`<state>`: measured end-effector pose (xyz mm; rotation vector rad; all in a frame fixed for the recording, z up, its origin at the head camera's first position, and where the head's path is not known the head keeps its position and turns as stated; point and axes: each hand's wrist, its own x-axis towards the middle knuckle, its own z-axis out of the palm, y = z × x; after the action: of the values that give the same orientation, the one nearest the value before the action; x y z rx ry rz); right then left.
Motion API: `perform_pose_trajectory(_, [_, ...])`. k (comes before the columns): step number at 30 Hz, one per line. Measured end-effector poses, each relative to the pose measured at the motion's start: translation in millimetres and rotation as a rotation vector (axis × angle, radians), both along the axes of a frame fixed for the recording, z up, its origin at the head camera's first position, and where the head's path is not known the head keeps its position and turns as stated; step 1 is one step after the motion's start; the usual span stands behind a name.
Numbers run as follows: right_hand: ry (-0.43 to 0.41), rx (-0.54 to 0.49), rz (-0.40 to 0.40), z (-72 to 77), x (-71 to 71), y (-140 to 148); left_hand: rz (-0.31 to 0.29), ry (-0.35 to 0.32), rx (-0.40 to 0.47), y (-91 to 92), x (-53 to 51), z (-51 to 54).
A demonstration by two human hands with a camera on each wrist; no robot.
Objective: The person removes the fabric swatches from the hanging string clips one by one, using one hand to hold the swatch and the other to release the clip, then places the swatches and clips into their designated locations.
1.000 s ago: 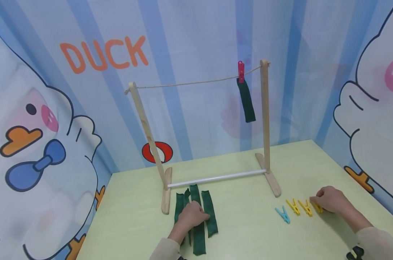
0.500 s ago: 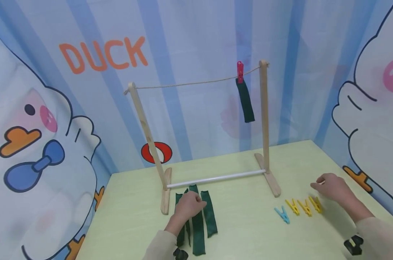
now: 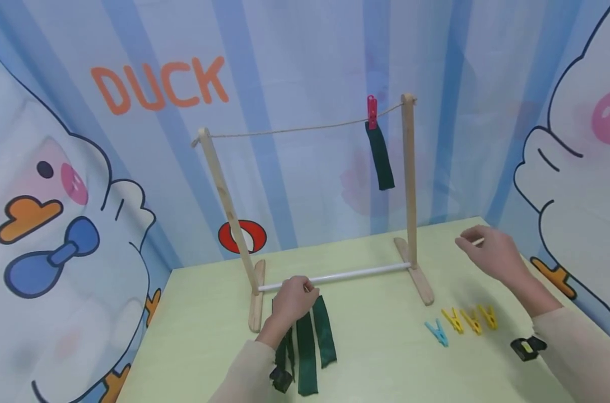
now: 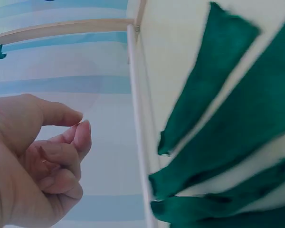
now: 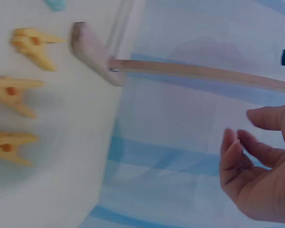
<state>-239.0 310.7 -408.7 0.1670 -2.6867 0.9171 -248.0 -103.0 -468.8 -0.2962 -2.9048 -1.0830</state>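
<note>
Over several dark green cloth strips (image 3: 307, 364) on the table is my left hand (image 3: 293, 305). It holds nothing; in the left wrist view its fingers curl loosely and the thumb comes to a fingertip, apart from the cloth. The hand and wrist hide part of the leftmost strips. My right hand (image 3: 496, 257) is raised above the table, to the right of the wooden stand, its fingers loosely bent and nothing in them. Nearest below it lie yellow clothespins (image 3: 471, 322) in a row, beside a light blue clothespin (image 3: 437, 333).
A wooden stand (image 3: 409, 184) with a white bottom bar (image 3: 355, 273) rises behind the strips. From its string (image 3: 284, 131) hangs another green strip (image 3: 380, 159), held by a red clothespin (image 3: 372, 112). A duck-printed curtain (image 3: 305, 184) stands behind the pale yellow table (image 3: 375, 347).
My right hand has lifted off the rightmost yellow clothespin and moved up and left. My left hand has risen from the strips, moving away from me. Clothespins and strips stay in place.
</note>
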Motion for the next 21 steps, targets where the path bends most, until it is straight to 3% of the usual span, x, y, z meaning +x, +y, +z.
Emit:
perform_pose_trajectory(6, [0.128, -0.033, 0.034, 40.3, -10.2, -18.1, -0.036, 0.061, 0.03, 12.6, -14.2, 24.6])
perform_pose_trajectory(13, [0.197, -0.062, 0.04, 70.0, -21.2, -32.5, -0.089, 0.161, 0.033, 30.7, -33.6, 53.9])
perform_pose_trajectory(21, [0.348, -0.144, 0.077, 98.9, -32.4, -51.3, -0.119, 0.187, 0.198, 52.7, -51.1, 80.6])
